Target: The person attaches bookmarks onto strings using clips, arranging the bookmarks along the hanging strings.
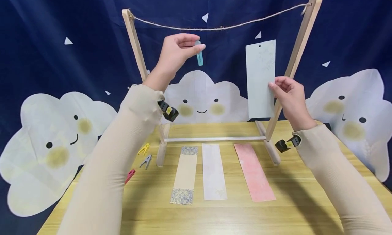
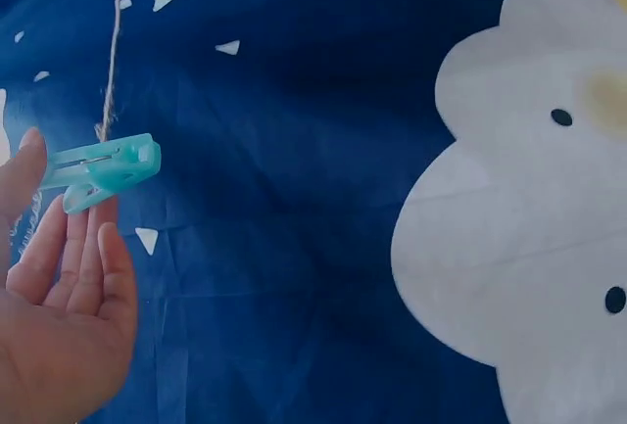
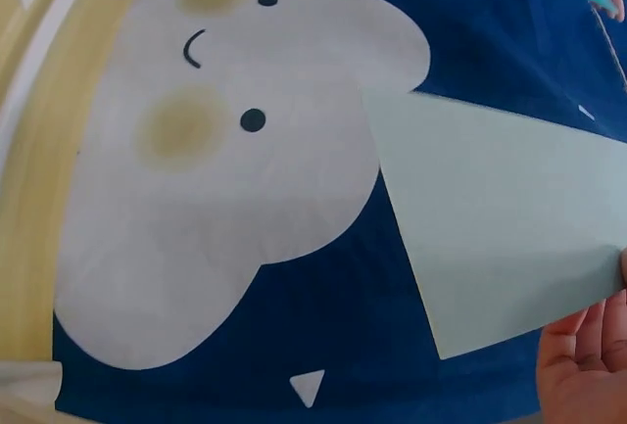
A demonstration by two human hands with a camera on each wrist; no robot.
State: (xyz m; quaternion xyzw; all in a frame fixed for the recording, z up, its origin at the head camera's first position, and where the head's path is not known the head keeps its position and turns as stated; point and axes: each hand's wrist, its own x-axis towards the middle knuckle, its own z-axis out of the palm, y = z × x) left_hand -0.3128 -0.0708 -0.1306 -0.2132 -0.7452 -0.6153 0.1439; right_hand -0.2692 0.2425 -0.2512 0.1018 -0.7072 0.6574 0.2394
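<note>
Between thumb and fingers my left hand point(image 1: 180, 51) pinches a light blue clothespin point(image 1: 200, 55), held a little below the sagging twine point(image 1: 211, 29). In the left wrist view the clothespin point(image 2: 108, 169) lies across the fingertips. My right hand point(image 1: 289, 95) grips the right edge of a pale green bookmark-like card point(image 1: 260, 82), raised upright near the right post, with a small hole at its top. The right wrist view shows the lower part of this card point(image 3: 500, 218) and part of the right hand point(image 3: 588, 365).
The twine hangs between the posts of a wooden frame point(image 1: 306, 34). On the table point(image 1: 226, 218) lie a patterned cream card point(image 1: 186, 173), a white card point(image 1: 213, 173) and a pink card point(image 1: 255, 173). At left are yellow point(image 1: 144, 149), grey point(image 1: 146, 162) and red clothespins point(image 1: 130, 176).
</note>
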